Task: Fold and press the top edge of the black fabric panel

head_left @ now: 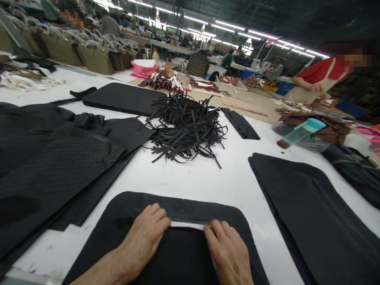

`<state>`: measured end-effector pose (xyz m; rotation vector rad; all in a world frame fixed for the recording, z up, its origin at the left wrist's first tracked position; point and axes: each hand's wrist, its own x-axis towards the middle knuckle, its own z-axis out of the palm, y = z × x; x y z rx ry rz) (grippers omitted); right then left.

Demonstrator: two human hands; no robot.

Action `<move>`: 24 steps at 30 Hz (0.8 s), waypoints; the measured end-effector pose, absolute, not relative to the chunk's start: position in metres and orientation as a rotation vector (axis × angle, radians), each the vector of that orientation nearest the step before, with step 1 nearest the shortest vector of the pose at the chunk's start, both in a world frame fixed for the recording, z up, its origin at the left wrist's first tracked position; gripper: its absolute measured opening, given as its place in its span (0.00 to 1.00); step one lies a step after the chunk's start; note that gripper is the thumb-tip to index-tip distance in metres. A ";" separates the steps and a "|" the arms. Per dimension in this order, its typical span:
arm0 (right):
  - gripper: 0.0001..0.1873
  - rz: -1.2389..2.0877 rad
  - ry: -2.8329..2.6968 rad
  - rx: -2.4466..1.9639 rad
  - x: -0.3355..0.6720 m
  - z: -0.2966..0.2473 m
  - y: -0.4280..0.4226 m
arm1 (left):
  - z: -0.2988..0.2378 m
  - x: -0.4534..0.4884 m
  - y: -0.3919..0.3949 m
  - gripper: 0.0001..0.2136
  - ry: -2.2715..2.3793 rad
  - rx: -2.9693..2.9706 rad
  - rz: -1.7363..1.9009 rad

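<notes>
A black rounded panel (182,204) lies flat on the white table before me. Across it runs a piece of black fabric (185,253), with a narrow white strip (188,225) showing along its upper edge. My left hand (145,237) is closed on the left end of that edge, fingers curled and thumb hidden. At the right end, my right hand (227,247) pinches the same edge, its fingertips bent under. Whether the white strip is a backing or the table showing through a gap, I cannot tell.
Large black fabric sheets (59,158) spread over the left side. A heap of thin black strips (190,126) lies ahead, beside a stack of black panels (121,99). More black panels (308,209) lie at right, near a turquoise-lidded bottle (301,132). A person in red (320,75) stands beyond.
</notes>
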<state>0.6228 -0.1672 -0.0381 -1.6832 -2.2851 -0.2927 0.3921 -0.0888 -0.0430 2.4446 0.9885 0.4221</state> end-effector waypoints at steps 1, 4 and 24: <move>0.15 -0.265 -2.270 -1.674 0.621 -0.037 -0.166 | -0.044 0.394 -0.088 0.12 0.985 2.438 0.426; 0.12 -0.053 -2.212 -1.643 0.613 -0.034 -0.160 | -0.048 0.397 -0.088 0.12 0.982 2.402 0.463; 0.12 0.087 -2.283 -1.513 0.589 -0.053 -0.144 | -0.046 0.392 -0.080 0.10 0.817 2.435 0.388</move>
